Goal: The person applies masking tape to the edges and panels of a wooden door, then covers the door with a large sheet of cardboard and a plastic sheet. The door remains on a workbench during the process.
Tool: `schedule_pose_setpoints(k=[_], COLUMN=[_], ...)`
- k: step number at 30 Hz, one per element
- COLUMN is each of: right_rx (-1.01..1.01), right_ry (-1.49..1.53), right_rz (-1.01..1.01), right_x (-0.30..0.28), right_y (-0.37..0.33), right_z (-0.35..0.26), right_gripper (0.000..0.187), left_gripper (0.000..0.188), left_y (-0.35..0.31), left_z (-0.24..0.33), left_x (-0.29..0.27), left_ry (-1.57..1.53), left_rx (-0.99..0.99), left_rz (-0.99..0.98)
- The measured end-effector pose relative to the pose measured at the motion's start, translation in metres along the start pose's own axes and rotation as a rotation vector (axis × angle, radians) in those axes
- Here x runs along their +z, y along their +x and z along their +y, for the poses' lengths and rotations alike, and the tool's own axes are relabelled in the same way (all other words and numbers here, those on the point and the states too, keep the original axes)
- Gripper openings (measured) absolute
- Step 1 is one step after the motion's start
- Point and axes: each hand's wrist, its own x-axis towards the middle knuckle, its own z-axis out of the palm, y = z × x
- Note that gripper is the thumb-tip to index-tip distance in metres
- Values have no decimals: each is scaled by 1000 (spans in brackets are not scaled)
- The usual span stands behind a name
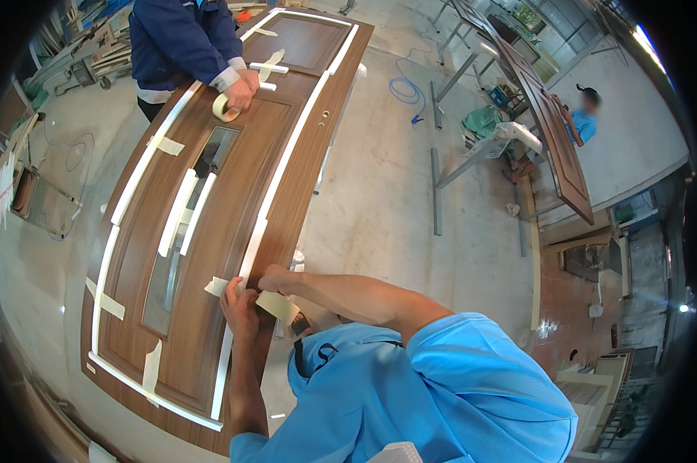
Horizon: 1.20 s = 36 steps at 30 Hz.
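A brown panelled door (232, 208) lies flat in front of me, with white strips (275, 189) running along its border. At the near right edge, my left hand (241, 310) bends its fingers over a white strip, beside a stuck piece of cream tape (216, 286). What its fingertips grip is hidden. Close by, my right hand (275, 279) is closed at the door's edge. A wider length of cream masking tape (279, 307) juts out just below it, seemingly held by those fingers; the exact grip is hard to make out.
Across the door, a co-worker's hands (242, 89) are at a tape roll (225, 109). Two loose white strips (189, 213) lie over the glass panel. At right, another person (580, 119) stands by a long panel on metal stands (545, 131). A blue hose (410, 89) coils on the floor.
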Motion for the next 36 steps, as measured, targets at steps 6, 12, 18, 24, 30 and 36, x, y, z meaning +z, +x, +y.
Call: schedule_pose_setpoints(k=[6,12,18,24,30,36], right_rx=[-173,-365,-190,-176,-127,-26], right_ry=[-312,386,398,732,531,683], right_rz=[-173,-17,-505,-187,262,298], right_x=[-9,31,3,-68,-119,-117], right_y=[-2,2,-94,-127,-120,-126], right_z=[19,72,76,118,208,280], right_gripper=[32,18,16,15,16,15], left_gripper=[4,11,24,91,93,88], left_y=[3,2,-2,5,8,7], left_z=[3,-7,-3,10,1,-10], left_x=[-1,5,-1,-7,-3,16], left_ry=[44,70,193,219,271,447], left_rx=[15,63,13,-103,-216,-344], left_rz=[-25,54,-121,-154,-157,-118])
